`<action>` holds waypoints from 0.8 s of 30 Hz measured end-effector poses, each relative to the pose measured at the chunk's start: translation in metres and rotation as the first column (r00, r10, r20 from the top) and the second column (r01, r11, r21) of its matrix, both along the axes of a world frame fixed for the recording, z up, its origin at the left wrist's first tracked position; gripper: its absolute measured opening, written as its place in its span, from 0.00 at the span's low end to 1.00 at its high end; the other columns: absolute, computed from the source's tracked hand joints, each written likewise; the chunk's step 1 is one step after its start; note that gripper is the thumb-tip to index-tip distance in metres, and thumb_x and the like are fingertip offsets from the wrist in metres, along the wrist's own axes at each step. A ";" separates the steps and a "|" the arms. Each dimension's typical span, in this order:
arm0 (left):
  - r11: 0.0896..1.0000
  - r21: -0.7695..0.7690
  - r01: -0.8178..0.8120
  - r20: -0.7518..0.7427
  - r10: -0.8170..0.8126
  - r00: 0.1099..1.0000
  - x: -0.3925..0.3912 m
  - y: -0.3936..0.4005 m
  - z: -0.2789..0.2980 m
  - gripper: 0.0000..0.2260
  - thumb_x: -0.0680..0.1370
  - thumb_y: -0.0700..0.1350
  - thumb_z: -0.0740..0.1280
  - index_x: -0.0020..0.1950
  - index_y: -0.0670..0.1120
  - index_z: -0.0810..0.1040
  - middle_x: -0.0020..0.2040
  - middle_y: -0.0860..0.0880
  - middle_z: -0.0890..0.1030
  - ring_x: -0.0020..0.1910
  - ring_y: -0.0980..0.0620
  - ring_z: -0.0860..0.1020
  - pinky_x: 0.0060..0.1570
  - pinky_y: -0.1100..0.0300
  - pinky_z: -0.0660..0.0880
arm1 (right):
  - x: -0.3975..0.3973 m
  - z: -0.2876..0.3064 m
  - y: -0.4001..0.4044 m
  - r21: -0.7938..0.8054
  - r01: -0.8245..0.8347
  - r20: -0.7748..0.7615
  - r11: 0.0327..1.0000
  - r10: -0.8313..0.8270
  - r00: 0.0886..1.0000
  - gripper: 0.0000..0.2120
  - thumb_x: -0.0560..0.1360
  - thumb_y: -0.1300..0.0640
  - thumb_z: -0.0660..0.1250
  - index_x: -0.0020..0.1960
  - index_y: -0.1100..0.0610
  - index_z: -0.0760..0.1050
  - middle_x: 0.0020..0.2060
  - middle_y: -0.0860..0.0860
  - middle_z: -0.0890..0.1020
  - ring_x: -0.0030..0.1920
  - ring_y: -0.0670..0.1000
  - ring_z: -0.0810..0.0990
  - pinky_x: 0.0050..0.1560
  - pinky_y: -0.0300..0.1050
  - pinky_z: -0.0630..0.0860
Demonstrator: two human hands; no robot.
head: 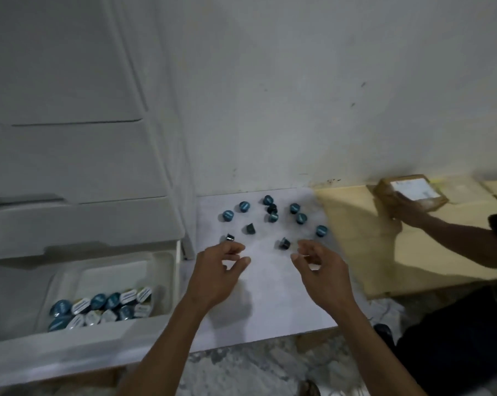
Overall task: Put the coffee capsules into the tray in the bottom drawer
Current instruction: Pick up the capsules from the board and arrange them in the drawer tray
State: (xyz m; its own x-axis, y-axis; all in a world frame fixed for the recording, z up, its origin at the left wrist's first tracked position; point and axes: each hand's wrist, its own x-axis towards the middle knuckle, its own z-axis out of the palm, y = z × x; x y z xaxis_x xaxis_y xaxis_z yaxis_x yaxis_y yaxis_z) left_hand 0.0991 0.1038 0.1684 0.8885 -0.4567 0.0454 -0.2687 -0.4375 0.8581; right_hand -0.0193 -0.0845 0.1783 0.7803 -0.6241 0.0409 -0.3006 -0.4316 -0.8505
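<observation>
Teal coffee capsules [273,217] loose on white sheet [270,295] just beyond both hands' open, empty fingers [238,260].

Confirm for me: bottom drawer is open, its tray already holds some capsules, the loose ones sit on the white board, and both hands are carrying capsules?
Not quite: in the head view the left hand and right hand hover empty over the loose capsules. The rest holds: bottom drawer open, tray partly filled, capsules on the white board.

teal capsules [273,217] scattered, others in tray [161,261]
</observation>
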 end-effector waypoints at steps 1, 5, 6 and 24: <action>1.000 0.014 -0.007 -0.001 0.007 1.000 0.001 -0.018 -0.003 0.10 0.73 0.49 0.73 0.53 0.50 0.82 0.49 0.59 0.83 0.46 0.65 0.80 0.43 0.64 0.79 | 0.000 -0.004 -0.021 -0.010 0.007 -0.011 1.000 -0.007 1.000 0.11 0.75 0.54 0.71 0.57 0.52 0.79 0.47 0.44 0.82 0.43 0.31 0.78 0.40 0.22 0.71; 0.997 0.076 -0.031 -0.060 0.036 0.998 0.003 -0.083 -0.025 0.10 0.73 0.48 0.74 0.52 0.50 0.81 0.49 0.58 0.82 0.46 0.64 0.80 0.42 0.67 0.77 | 0.005 -0.026 -0.097 -0.042 0.025 -0.075 0.999 -0.028 0.997 0.10 0.75 0.56 0.71 0.56 0.56 0.80 0.45 0.45 0.82 0.41 0.39 0.79 0.40 0.26 0.70; 0.995 0.095 -0.038 -0.074 0.045 0.996 0.004 -0.097 -0.033 0.09 0.73 0.48 0.74 0.52 0.50 0.81 0.49 0.57 0.83 0.46 0.64 0.80 0.42 0.69 0.76 | 0.008 -0.035 -0.111 -0.046 0.024 -0.103 0.999 -0.029 0.994 0.10 0.75 0.57 0.70 0.55 0.56 0.80 0.46 0.47 0.83 0.41 0.42 0.80 0.41 0.31 0.72; 0.875 0.400 -0.273 -0.113 0.343 0.932 0.045 -0.223 -0.155 0.10 0.75 0.51 0.69 0.51 0.45 0.80 0.49 0.43 0.82 0.51 0.44 0.80 0.43 0.60 0.70 | 0.111 -0.169 -0.167 -0.182 -0.415 -0.541 0.891 0.262 0.799 0.08 0.75 0.63 0.63 0.53 0.61 0.77 0.48 0.60 0.77 0.46 0.61 0.80 0.41 0.46 0.75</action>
State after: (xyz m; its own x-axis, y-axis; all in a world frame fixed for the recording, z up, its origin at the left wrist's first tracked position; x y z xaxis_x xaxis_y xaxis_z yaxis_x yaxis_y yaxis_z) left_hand 0.1443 -0.1192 0.0135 0.9640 -0.1103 -0.2419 0.0717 -0.7682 0.6362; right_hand 0.0913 -0.2515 0.0096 0.9007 -0.3367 -0.2744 -0.4302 -0.7783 -0.4573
